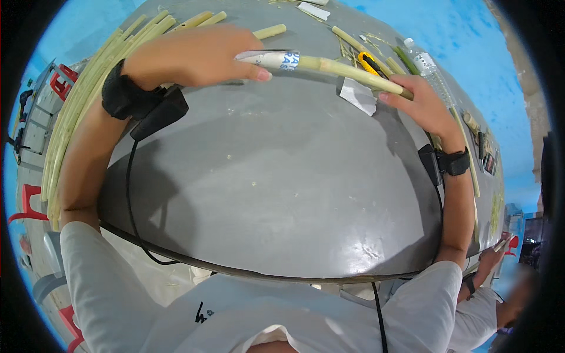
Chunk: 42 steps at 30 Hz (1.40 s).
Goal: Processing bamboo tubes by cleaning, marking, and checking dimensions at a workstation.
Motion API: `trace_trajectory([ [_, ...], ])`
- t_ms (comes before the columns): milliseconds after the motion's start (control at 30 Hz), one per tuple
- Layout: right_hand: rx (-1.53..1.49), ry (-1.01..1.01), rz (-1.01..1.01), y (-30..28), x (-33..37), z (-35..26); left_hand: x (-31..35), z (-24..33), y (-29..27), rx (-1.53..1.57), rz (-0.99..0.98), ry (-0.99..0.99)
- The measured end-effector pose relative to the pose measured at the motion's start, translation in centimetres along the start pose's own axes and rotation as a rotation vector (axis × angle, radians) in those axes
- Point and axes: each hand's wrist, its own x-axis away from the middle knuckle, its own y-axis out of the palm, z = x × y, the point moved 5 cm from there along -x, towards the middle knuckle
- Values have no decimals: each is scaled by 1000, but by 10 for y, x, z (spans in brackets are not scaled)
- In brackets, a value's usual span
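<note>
Above the far part of the grey table (265,188), a pale green-yellow cane stalk (341,68) lies across between my two hands. My left hand (197,56) is closed around a folded piece of white paper with blue print, seemingly sandpaper (272,59), wrapped over the stalk's left part; the stalk's left end is hidden. At the other end, my right hand (426,103) grips the stalk between thumb and fingers. Beneath the stalk, near my right hand, lies a torn white piece of paper (358,97).
Several long pale stalks (79,112) line the table's left edge. A yellow-and-black utility knife (371,63), plastic bottle (425,62) and loose stalks lie at the far right. Cables hang from both wrist straps. Another person (482,317) works at the lower right.
</note>
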Motion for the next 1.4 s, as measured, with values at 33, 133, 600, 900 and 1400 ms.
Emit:
trace_trajectory([
  [33, 5, -3, 35, -4, 1, -1, 2, 1, -4, -3, 1, -1],
  [133, 3, -13, 84, -11, 3, -5, 5, -2, -11, -66, 50, -19],
  [600, -237, -108, 352, -14, 4, -4, 5, -2, -9, -174, 376, 203],
  [900, -155, -87, 291, -2, 22, -75, 19, 34, -8, -228, 307, 228],
  [1400, -65, -47, 276, -2, 21, -74, 8, 31, -14, -281, 292, 144],
])
